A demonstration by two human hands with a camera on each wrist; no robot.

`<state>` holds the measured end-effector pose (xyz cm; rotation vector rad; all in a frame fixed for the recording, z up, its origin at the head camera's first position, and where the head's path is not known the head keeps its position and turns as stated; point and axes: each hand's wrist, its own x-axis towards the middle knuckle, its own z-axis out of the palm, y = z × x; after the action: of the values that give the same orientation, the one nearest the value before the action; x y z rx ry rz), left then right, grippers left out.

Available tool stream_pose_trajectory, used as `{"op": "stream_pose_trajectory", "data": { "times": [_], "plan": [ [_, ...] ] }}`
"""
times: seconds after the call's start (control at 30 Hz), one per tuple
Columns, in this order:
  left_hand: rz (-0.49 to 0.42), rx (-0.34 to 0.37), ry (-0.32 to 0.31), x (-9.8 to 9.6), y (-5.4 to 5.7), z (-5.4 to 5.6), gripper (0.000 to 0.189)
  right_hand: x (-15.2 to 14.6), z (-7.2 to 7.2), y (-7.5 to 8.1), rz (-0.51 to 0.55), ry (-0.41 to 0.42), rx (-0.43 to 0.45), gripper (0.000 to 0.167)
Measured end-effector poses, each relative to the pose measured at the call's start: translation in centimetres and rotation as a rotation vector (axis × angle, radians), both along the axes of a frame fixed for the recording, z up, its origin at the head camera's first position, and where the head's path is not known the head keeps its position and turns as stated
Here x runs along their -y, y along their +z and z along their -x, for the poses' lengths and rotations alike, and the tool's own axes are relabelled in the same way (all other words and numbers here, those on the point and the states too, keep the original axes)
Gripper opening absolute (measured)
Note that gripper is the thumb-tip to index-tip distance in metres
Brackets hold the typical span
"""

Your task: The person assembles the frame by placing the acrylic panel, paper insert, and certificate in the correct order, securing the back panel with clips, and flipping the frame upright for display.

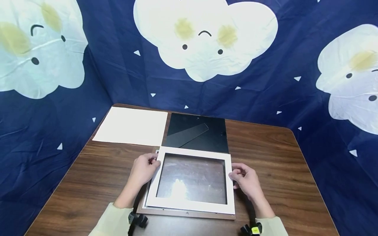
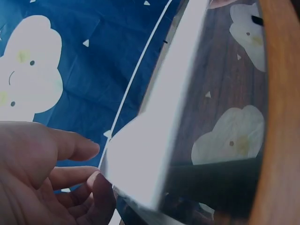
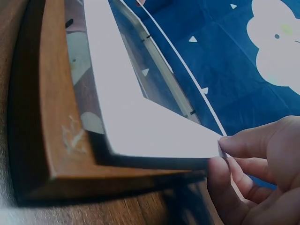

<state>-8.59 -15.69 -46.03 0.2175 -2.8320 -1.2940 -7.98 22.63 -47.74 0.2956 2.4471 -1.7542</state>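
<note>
White picture mat (image 1: 189, 205), a rectangular border with a wide window, is held in both hands over a wooden picture frame (image 1: 165, 212) at the near middle of the table (image 1: 265, 147). The left hand (image 1: 144, 168) pinches its left edge between thumb and fingers; the right hand (image 1: 246, 180) pinches the right edge likewise. The frame shows past the mat along the left and near sides; whether the two touch cannot be told. Through the window lies a shiny clear pane (image 1: 195, 177) with a bright glare at its near side. Just beyond, a black backing board (image 1: 217, 131) lies with its easel leg (image 1: 192, 135) slanting across it. Left of that board, at the far left, is a blank white sheet (image 1: 133, 126). A blue cloud-print curtain (image 1: 118, 49) hangs behind.
</note>
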Motion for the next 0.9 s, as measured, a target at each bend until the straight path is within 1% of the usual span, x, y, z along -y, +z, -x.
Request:
{"op": "stream_pose_trajectory", "data": {
  "times": [0.1, 0.27, 0.43, 0.6, 0.73, 0.9],
  "plan": [
    [0.022, 0.016, 0.005, 0.1, -0.2, -0.4, 0.035, 0.2, -0.2, -0.4, -0.007, 0.008, -0.012, 0.035],
    [0.07, 0.037, 0.009, 0.3, -0.8, -0.6, 0.039, 0.6, -0.2, -0.7, -0.075, 0.014, -0.027, 0.033],
    [0.108, 0.016, 0.018, 0.4, -1.0, -0.8, 0.038, 1.0, 0.1, -0.6, -0.149, 0.033, -0.065, 0.031],
    [0.174, -0.009, 0.017, 0.2, -1.3, -1.1, 0.037, 1.1, 0.3, -0.8, -0.242, 0.049, -0.097, 0.03],
    [0.215, -0.013, 0.022, 0.0, -1.5, -1.2, 0.038, 1.1, 0.5, -1.0, -0.311, 0.063, -0.11, 0.029],
    [0.212, -0.017, 0.024, 0.0, -1.8, -1.2, 0.041, 1.2, 0.7, -1.0, -0.342, 0.067, -0.107, 0.028]
  ]
}}
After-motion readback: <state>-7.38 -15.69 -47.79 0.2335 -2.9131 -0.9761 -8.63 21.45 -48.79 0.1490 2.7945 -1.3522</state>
